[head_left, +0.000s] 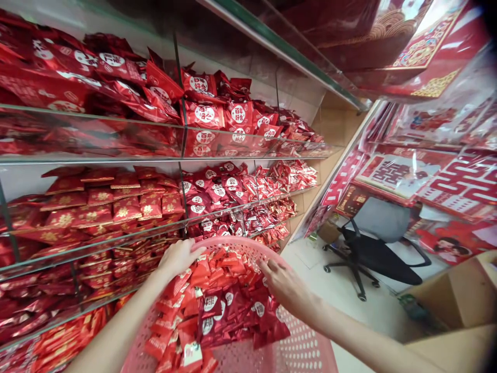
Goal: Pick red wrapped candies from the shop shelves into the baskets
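Observation:
A pink perforated plastic basket (pixel 306 336) fills the lower middle of the view. Inside lie orange-red candy packets (pixel 180 331) at the left and back, with dark red packets (pixel 233 311) bearing white round labels in the middle. My left hand (pixel 179 257) grips the basket's far rim at the left, fingers bent over it. At the basket's right side, my right hand (pixel 285 285) reaches over the rim, its fingers curled near the packets; whether anything is between the fingertips is hidden.
Glass shelves (pixel 97 254) with dividers hold red packets on the left. An overhead glass shelf (pixel 287 49) runs across the top. An office chair (pixel 373 248), cardboard boxes (pixel 466 290) and red decorations (pixel 462 181) are on the right.

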Demonstrator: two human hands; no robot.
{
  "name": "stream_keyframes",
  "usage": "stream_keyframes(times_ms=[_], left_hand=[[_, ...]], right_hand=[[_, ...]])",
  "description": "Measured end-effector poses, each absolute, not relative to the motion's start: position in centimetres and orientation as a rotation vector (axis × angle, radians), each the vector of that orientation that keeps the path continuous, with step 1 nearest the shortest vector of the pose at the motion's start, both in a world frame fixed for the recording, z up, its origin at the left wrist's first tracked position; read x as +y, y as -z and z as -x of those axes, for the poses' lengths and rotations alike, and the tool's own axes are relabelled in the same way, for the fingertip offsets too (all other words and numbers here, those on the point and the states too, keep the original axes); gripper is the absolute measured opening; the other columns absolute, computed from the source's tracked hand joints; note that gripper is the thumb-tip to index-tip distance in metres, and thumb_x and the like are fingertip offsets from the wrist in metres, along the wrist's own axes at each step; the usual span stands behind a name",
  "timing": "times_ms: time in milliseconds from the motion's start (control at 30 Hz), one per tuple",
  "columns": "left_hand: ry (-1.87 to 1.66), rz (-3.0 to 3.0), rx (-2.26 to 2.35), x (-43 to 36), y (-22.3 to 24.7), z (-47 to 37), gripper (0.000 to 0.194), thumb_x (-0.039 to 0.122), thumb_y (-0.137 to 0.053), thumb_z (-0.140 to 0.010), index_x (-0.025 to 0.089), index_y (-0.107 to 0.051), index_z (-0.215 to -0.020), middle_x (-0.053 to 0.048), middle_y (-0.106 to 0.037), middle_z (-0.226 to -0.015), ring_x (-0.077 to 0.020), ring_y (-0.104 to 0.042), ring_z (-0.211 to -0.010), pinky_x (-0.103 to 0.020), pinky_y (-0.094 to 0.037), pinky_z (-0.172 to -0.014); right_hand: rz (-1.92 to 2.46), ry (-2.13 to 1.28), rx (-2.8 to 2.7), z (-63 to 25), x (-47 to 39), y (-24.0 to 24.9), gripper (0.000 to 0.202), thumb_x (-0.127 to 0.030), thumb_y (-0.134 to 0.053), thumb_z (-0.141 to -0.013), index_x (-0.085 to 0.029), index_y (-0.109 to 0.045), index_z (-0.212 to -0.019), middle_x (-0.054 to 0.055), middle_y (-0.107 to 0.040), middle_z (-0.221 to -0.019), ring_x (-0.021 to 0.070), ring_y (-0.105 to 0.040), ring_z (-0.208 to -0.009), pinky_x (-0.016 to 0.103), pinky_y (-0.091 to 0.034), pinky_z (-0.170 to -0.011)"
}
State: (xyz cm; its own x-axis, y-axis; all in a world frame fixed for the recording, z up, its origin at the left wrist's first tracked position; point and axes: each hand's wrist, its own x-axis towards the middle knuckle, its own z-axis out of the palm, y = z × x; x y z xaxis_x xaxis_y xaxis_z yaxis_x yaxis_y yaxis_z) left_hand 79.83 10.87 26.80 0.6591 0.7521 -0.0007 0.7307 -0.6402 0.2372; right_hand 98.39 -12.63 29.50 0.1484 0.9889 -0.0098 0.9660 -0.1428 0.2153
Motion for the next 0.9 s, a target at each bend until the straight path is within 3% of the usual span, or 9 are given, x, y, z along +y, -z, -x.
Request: stream_keyframes(times_ms=[133, 233, 333, 400, 567, 700, 900], left_hand=[[-0.154, -2.688, 1.185, 10.9, -26.8, -79.9, 0.048, 0.060, -0.031, -0.080, 0.020, -0.059, -0.085, -0.010, -0.067, -0.085, -0.0245, -0.063, -0.080, -0.028, -0.041, -0.063], [-0.149, -2.701, 1.177, 10.9, -26.8, -79.9, 0.048, 0.059, -0.030, -0.081, 0.020, -0.058, -0.085, -0.009, -0.067, -0.084, -0.0250, -0.063, -0.080, -0.028, -0.040, -0.062], [-0.145, -2.701, 1.193, 10.9, -26.8, -79.9, 0.050, 0.061, -0.030, -0.080, 0.020, -0.059, -0.088, -0.010, -0.067, -0.085, -0.0248, -0.063, -0.080, -0.028, -0.040, -0.062], [-0.147, -2.703, 1.208, 10.8, -26.8, -79.9, 0.051, 0.062, -0.030, -0.079, 0.021, -0.059, -0.090, -0.010, -0.067, -0.086, -0.0248, -0.063, -0.081, -0.028, -0.040, -0.063], [-0.146, -2.698, 1.193, 10.7, -26.9, -79.9, 0.052, 0.062, -0.030, -0.079, 0.020, -0.059, -0.088, -0.010, -0.067, -0.085, -0.0247, -0.063, -0.080, -0.028, -0.040, -0.063], [-0.141, -2.666, 1.193, 10.6, -27.2, -79.9, 0.051, 0.061, -0.031, -0.080, 0.019, -0.059, -0.085, -0.009, -0.067, -0.085, -0.0234, -0.063, -0.080, -0.027, -0.040, -0.064], [-0.129, -2.679, 1.186, 10.7, -27.2, -79.8, 0.047, 0.058, -0.032, -0.081, 0.021, -0.059, -0.088, -0.010, -0.067, -0.088, -0.0240, -0.063, -0.083, -0.028, -0.041, -0.066]], right_hand=[[-2.072, -0.468, 1.827, -97.7, -13.4, -27.1, 0.068, 0.002, -0.054, -0.061, -0.014, -0.040, -0.126, 0.016, -0.056, -0.111, 0.0254, -0.058, -0.089, 0.030, -0.050, -0.061], [-2.091, -0.601, 1.879, -97.8, -13.7, -26.3, 0.055, -0.003, -0.056, -0.068, -0.015, -0.045, -0.120, 0.015, -0.057, -0.108, 0.0247, -0.058, -0.087, 0.031, -0.051, -0.060], [-2.079, -0.667, 1.998, -97.8, -13.8, -26.5, 0.035, -0.015, -0.053, -0.079, -0.014, -0.051, -0.113, 0.016, -0.056, -0.109, 0.0252, -0.056, -0.094, 0.034, -0.051, -0.069], [-2.070, -0.625, 2.003, -97.8, -13.9, -26.9, 0.030, -0.014, -0.049, -0.081, -0.014, -0.052, -0.111, 0.015, -0.055, -0.110, 0.0251, -0.055, -0.094, 0.036, -0.052, -0.071], [-2.127, -0.566, 1.871, -96.9, -13.9, -28.5, 0.052, 0.000, -0.046, -0.068, -0.012, -0.046, -0.119, 0.017, -0.053, -0.114, 0.0259, -0.055, -0.092, 0.035, -0.052, -0.066], [-2.093, -0.563, 1.850, -94.7, -13.4, -29.0, 0.045, -0.003, -0.045, -0.070, -0.015, -0.048, -0.114, 0.014, -0.056, -0.101, 0.0250, -0.056, -0.084, 0.034, -0.051, -0.060], [-2.077, -0.563, 1.792, -91.7, -11.8, -27.4, 0.021, -0.006, -0.047, -0.073, -0.013, -0.054, -0.092, 0.015, -0.056, -0.084, 0.0250, -0.056, -0.070, 0.033, -0.047, -0.049]])
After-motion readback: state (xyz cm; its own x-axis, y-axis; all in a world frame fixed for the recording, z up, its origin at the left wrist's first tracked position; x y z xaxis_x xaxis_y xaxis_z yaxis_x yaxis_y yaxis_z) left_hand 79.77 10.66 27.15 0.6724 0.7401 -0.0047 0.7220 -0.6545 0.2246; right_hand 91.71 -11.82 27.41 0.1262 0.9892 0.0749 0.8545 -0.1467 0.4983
